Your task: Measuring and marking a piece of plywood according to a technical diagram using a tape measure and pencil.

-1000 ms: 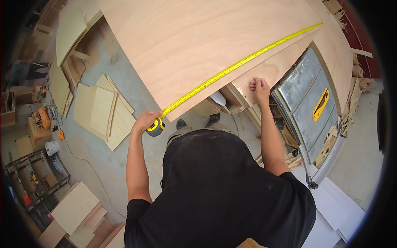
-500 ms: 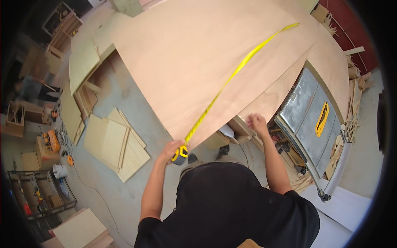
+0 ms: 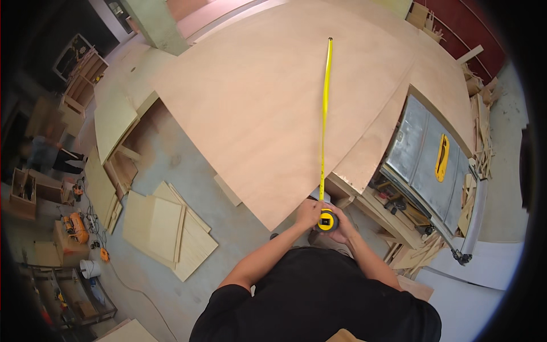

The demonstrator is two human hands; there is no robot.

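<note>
A yellow and black tape measure (image 3: pixel 327 221) sits between my two hands at the near edge of a large plywood sheet (image 3: pixel 245 119). My right hand (image 3: pixel 345 229) is wrapped round the right side of its case. My left hand (image 3: pixel 308 214) is closed against the left side, by the mouth where the blade comes out; its fingertips are partly hidden. From there the yellow blade (image 3: pixel 325 108) runs almost straight away from me across the sheet, its hooked end lying on the wood near the far side.
To the right stands a table saw (image 3: pixel 424 154) with a yellow insert. Cut panels (image 3: pixel 171 225) lie on the floor at left, near an orange power tool (image 3: pixel 76 227) and a cord. Wood offcuts (image 3: pixel 483 131) are heaped at far right. A blurred person (image 3: pixel 48 154) is at far left.
The tape case has moved right along the sheet's edge, and my right hand has come in to hold it too. The blade has swung from a rightward slant to nearly straight ahead.
</note>
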